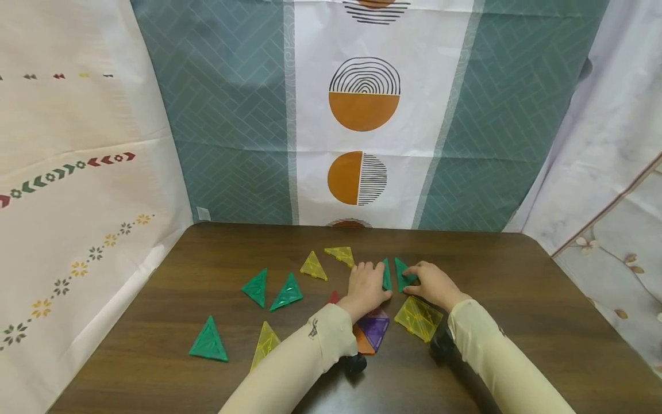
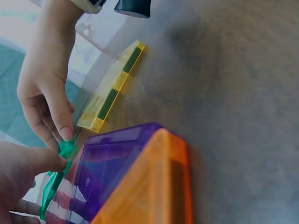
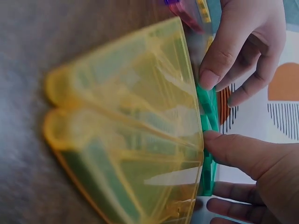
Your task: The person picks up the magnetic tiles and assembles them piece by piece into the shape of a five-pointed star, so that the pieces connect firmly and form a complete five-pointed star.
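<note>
Green see-through plastic is held in both hands, a little right of the middle of the head view. One flat green plastic triangle on the left (image 1: 387, 276) is pinched between the thumb and fingers of the left hand (image 1: 367, 286). Its match, a flat green plastic triangle on the right (image 1: 401, 276), is pinched in the same way by the right hand (image 1: 435, 286). A thin gap is seen between the two triangles in the head view. The thumbs are shown on the near side in the wrist views, but some of the other fingertips are hidden.

Each triangle should be light and stiff, so it should not be bent by a soft pinch. Its shiny face may be slippery, so it is best held by the rims, with the corners kept free. It could be cracked by a hard drop onto the brown wooden worktop (image 1: 496, 276). If magnets are hidden in the rims, a small tug may be felt when another tile is brought near.

Just below the right hand, a yellow see-through plastic square (image 1: 419, 318) is seen. Below the left hand, a purple plastic tile (image 1: 374, 330) and an orange plastic tile (image 1: 364, 343) are placed side by side.
</note>
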